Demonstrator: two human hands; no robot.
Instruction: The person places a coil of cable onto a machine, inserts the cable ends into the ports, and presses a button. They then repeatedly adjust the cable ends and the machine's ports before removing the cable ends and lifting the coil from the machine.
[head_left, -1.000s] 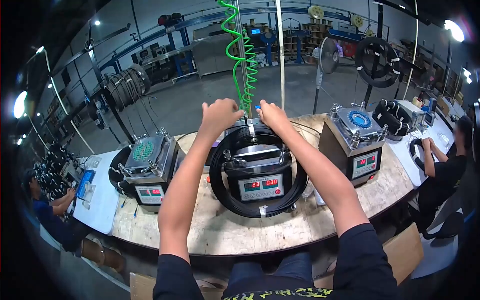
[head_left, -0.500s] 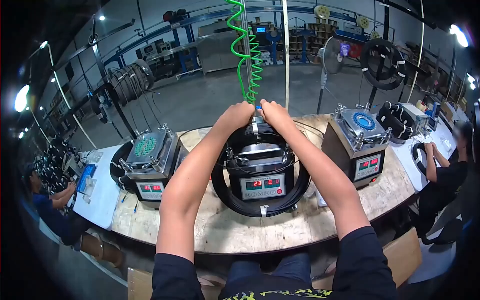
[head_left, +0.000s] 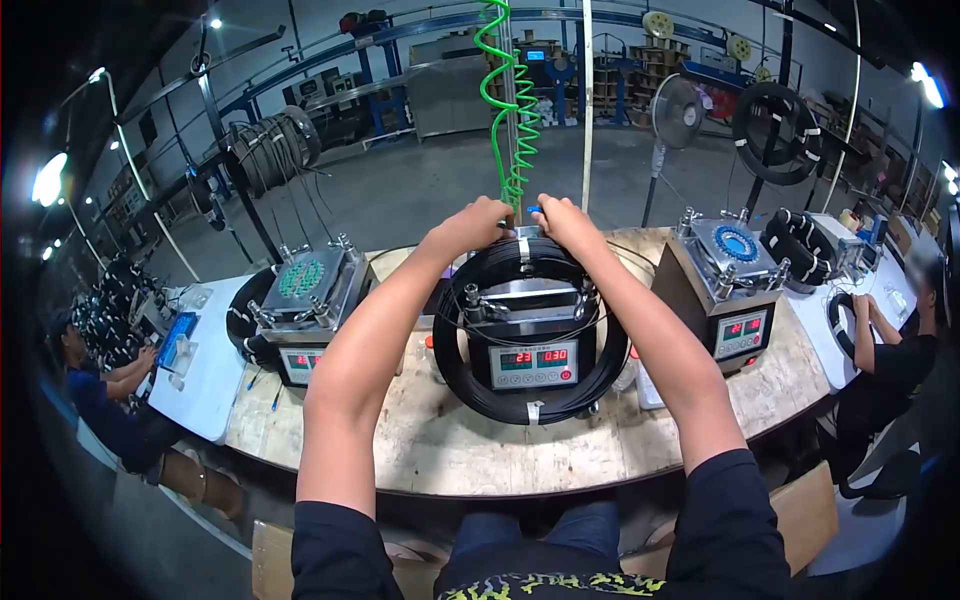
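Both arms reach over a black cable coil (head_left: 534, 410) that rings the middle machine (head_left: 533, 366), whose red display is lit. At the coil's far top, my left hand (head_left: 482, 224) has its fingers closed on a thin dark piece, too small to name. Just right of it, my right hand (head_left: 563, 219) pinches a small blue-tipped piece (head_left: 536, 210). A narrow gap lies between the two hands. A white tie (head_left: 524, 248) wraps the coil just below them.
Machines with a green ring (head_left: 301, 279) and a blue ring (head_left: 736, 243) flank the middle one on the wooden table (head_left: 460, 455). Green coiled hoses (head_left: 497, 90) hang beyond. Co-workers sit at left (head_left: 105, 385) and right (head_left: 890, 335). A fan (head_left: 677, 112) stands behind.
My hands have moved slightly apart at the top of the coil. The view has shifted a little, and the middle display's right-hand reading now shows 0.30.
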